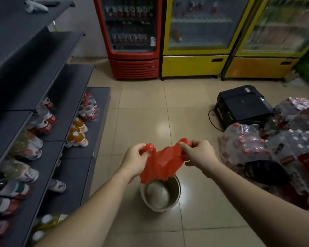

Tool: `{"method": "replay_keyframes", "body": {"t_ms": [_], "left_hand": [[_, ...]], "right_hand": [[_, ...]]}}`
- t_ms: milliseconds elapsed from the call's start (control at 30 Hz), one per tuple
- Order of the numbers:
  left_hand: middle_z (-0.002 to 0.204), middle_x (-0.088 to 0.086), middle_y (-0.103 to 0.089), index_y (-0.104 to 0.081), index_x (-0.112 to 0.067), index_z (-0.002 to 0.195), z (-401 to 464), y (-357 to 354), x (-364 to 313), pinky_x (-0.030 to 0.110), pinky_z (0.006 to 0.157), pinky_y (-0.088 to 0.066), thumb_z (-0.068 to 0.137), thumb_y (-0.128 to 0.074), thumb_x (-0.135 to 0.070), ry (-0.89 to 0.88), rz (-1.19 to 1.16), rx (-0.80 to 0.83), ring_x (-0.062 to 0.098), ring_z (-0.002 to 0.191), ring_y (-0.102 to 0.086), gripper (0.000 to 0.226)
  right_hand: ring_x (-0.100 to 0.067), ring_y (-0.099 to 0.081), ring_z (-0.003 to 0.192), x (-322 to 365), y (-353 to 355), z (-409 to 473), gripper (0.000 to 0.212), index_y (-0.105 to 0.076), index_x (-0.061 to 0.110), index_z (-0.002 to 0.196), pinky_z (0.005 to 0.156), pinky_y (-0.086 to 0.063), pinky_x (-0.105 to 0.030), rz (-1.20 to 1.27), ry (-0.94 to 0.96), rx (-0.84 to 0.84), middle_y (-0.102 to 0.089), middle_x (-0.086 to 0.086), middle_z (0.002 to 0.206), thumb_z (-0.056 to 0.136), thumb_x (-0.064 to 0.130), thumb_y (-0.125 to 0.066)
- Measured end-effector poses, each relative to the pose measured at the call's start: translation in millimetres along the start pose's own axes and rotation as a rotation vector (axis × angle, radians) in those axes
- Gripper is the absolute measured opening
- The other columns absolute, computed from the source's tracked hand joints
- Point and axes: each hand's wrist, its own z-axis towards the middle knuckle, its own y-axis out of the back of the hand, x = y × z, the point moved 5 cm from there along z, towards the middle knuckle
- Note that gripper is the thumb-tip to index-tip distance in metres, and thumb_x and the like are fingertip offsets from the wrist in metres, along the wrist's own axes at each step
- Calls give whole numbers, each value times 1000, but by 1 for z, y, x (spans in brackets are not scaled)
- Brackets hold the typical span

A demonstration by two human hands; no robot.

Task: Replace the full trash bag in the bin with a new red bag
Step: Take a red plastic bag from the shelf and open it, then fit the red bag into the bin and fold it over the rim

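Note:
A red plastic bag hangs stretched between both hands above a small round grey bin on the tiled floor. My left hand pinches the bag's left handle. My right hand pinches the right handle. The bag's lower edge covers the far rim of the bin. Inside the bin, a pale rounded mass shows; I cannot tell whether it is a bag or the bin's bottom.
Grey shelves with bottled drinks run along the left. A red fridge and yellow fridges stand at the back. A black case and shrink-wrapped bottle packs lie on the floor to the right.

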Motion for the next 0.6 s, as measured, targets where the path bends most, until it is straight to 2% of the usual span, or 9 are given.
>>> {"method": "replay_keyframes", "body": {"t_ms": [167, 233, 333, 400, 500, 533, 600], "left_hand": [[81, -6, -76, -74, -18, 87, 18, -29, 80, 7, 61, -46, 95, -62, -9, 2, 89, -16, 4, 71, -65, 17], [83, -5, -77, -75, -16, 89, 24, -40, 111, 11, 63, -47, 96, -63, -10, 9, 124, -5, 5, 72, -66, 15], [84, 0, -77, -74, -16, 89, 34, -56, 159, 24, 70, -52, 96, -62, -12, 27, 161, 28, 11, 75, -68, 15], [83, -1, -77, -74, -18, 87, 43, -65, 189, 28, 75, -52, 95, -62, -10, 31, 181, 48, 13, 78, -68, 17], [80, -9, -77, -76, -31, 79, 60, -77, 233, 14, 71, -48, 91, -59, -3, 19, 237, 102, 1, 78, -67, 35], [84, -8, -77, -76, -37, 77, 67, -81, 247, 13, 74, -47, 90, -59, -1, 20, 258, 120, -1, 82, -67, 42], [95, -5, -75, -75, -45, 74, 81, -85, 274, 22, 88, -49, 89, -59, -1, 12, 302, 138, 6, 95, -66, 49]], "right_hand": [[-23, -73, 67, -85, -34, 27, 28, -71, 13, 78, 48, -58, -26, 44, -47, 30, -73, -11, 80, 87, 40, -71], [-24, -73, 69, -121, -48, 39, 29, -72, 10, 78, 50, -60, -29, 57, -70, 35, -73, -13, 80, 87, 38, -72], [-23, -73, 67, -169, -68, 56, 28, -71, 9, 78, 49, -60, -28, 68, -89, 40, -73, -13, 80, 87, 36, -72], [-22, -73, 65, -197, -81, 69, 29, -71, 8, 79, 48, -58, -26, 66, -94, 39, -74, -14, 80, 88, 36, -72], [-22, -74, 67, -235, -101, 90, 30, -71, 7, 80, 50, -60, -28, 56, -95, 52, -74, -14, 80, 89, 35, -71], [-23, -74, 67, -247, -106, 97, 30, -71, 6, 80, 51, -61, -30, 53, -95, 54, -74, -14, 79, 89, 35, -71], [-24, -74, 65, -269, -118, 113, 30, -71, 5, 79, 53, -62, -32, 44, -85, 55, -75, -16, 78, 89, 34, -71]]}}
